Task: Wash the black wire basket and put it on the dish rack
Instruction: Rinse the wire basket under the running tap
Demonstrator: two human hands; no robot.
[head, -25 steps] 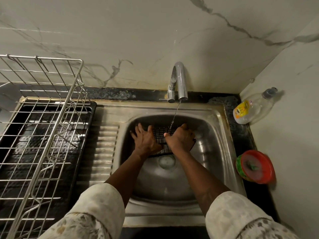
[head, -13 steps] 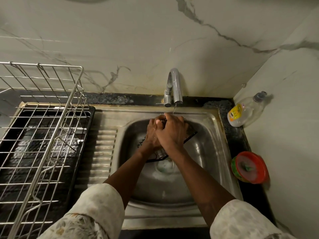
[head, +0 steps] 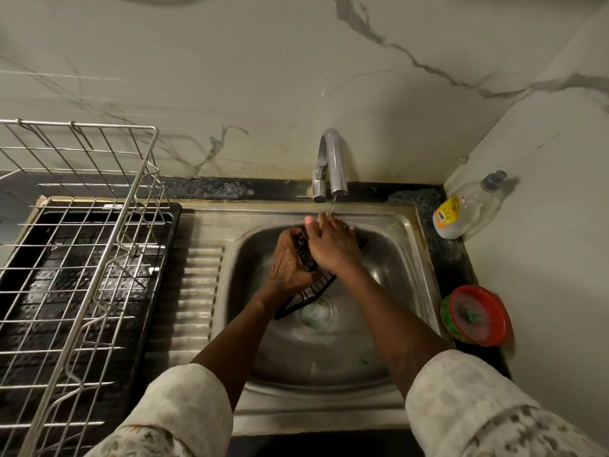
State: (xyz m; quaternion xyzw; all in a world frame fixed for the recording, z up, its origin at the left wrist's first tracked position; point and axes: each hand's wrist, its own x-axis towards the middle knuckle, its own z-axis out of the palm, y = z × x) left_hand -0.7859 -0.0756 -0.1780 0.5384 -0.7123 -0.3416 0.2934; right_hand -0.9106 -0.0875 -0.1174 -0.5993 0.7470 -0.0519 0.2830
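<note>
The black wire basket (head: 308,293) is tilted on edge inside the steel sink (head: 405,258), under a thin stream from the tap (head: 333,163). My left hand (head: 290,262) grips its left side from below. My right hand (head: 331,244) lies over the top of the basket with fingers curled on its upper rim, and the water falls on it. Most of the basket is hidden by both hands. The wire dish rack (head: 82,258) stands on a black tray at the left.
A soap bottle (head: 468,206) leans in the right corner of the counter. A red and green round tub (head: 476,316) sits at the sink's right. A ribbed drainboard (head: 194,291) lies between sink and rack. The marble wall is close behind.
The basket has been raised from flat on the sink bottom to tilted under the tap. Both hands closed in together on it and moved up toward the spout.
</note>
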